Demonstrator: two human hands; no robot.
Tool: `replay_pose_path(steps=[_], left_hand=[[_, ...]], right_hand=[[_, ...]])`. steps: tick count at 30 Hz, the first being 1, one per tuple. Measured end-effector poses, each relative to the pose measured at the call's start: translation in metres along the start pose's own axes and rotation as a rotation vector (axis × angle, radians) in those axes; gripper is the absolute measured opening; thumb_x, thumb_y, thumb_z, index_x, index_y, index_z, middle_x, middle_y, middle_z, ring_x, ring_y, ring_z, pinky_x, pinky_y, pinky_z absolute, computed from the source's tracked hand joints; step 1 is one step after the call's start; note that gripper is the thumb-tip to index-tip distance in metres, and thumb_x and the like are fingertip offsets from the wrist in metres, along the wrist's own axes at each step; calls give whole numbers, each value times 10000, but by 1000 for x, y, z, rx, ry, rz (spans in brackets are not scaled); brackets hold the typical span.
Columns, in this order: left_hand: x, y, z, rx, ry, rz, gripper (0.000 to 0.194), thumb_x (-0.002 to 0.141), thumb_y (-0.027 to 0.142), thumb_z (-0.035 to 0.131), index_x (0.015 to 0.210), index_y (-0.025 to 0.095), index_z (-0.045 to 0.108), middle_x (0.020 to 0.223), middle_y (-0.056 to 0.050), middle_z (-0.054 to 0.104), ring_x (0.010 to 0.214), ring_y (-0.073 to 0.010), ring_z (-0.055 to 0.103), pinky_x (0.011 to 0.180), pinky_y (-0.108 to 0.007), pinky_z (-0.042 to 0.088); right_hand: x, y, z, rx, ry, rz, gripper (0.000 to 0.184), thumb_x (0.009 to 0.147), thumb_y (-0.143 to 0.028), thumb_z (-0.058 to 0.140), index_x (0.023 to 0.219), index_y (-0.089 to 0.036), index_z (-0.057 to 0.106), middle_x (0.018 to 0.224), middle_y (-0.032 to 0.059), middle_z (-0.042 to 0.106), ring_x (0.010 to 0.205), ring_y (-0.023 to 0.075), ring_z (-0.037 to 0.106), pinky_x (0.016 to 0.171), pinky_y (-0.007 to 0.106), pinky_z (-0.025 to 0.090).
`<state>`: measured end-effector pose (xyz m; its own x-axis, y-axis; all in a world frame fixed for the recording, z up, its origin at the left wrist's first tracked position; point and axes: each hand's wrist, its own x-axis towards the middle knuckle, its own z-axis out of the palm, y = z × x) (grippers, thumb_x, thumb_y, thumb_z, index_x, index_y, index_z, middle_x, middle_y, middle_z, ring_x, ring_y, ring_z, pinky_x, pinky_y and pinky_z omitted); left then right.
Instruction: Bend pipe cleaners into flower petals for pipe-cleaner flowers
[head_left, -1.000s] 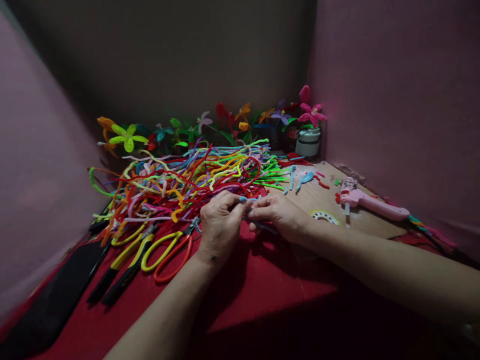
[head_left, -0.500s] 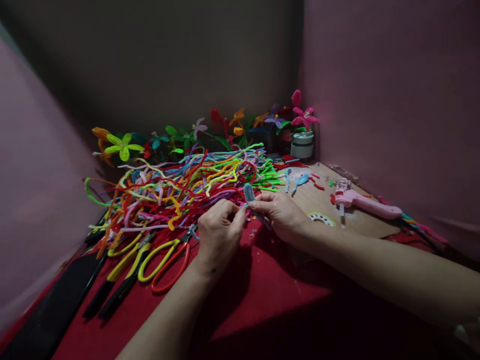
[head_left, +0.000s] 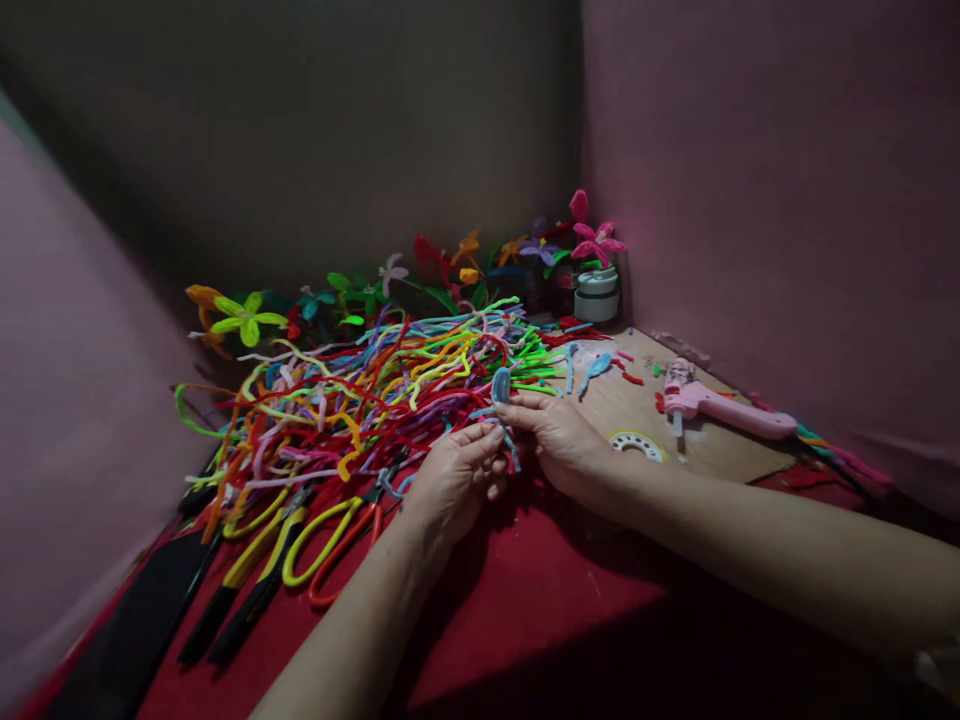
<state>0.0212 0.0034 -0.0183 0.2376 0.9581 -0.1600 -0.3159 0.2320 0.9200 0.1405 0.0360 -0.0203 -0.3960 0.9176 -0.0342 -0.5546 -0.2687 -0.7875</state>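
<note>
Between my fingertips is a light blue pipe cleaner (head_left: 501, 385), its upper part folded into a narrow petal-like loop that stands up. My right hand (head_left: 562, 435) pinches it just under the loop. My left hand (head_left: 459, 475) is closed with thumb and fingers together on its lower strands, close beside the right fingertips. A loose end hangs down between the two hands. Just past my hands lies a heap of multicoloured pipe cleaners (head_left: 375, 385). Scissors (head_left: 322, 545) with a yellow and a red handle loop lie left of my left wrist.
Pliers (head_left: 251, 580) with yellow and black handles lie at the left. On a brown board (head_left: 735, 465) are a pink glue gun (head_left: 739, 408), a white ring-shaped roll (head_left: 636, 445) and a blue petal piece (head_left: 597, 374). Pipe-cleaner flowers (head_left: 247, 318) line the back wall.
The blue loop has come upright in my right hand's pinch. My left hand has turned and now grips the lower strands. The view has shifted slightly.
</note>
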Motion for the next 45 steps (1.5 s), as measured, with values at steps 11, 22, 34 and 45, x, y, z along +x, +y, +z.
replay_pose_path(steps=[11,22,34,45], left_hand=[[-6,-1,15,232,46,8,270,719,373,604,684,172,427,514,80,403,359,-17,288,337,-146,197],[-8,-5,20,432,95,91,276,720,421,559,699,199,398,498,79,463,308,-54,374,291,-166,257],[-19,-21,17,1093,256,537,94,743,230,533,654,216,506,571,0,511,488,-127,438,525,-247,295],[-17,27,-6,513,370,308,284,666,355,652,868,155,647,692,2,611,490,-65,417,474,-200,301]], right_hand=[[2,3,-3,-125,70,-58,221,587,-270,683,574,-135,508,472,-36,506,394,60,427,411,205,314],[0,-2,-2,-149,41,-41,207,647,-291,634,616,-150,486,473,-51,473,386,52,385,408,205,255],[8,-4,-8,-303,143,-146,262,640,-316,609,519,-170,428,393,-74,364,374,54,279,413,228,176],[-4,-8,-3,-505,-91,-69,192,641,-281,628,548,-144,530,472,-42,453,408,54,347,426,222,240]])
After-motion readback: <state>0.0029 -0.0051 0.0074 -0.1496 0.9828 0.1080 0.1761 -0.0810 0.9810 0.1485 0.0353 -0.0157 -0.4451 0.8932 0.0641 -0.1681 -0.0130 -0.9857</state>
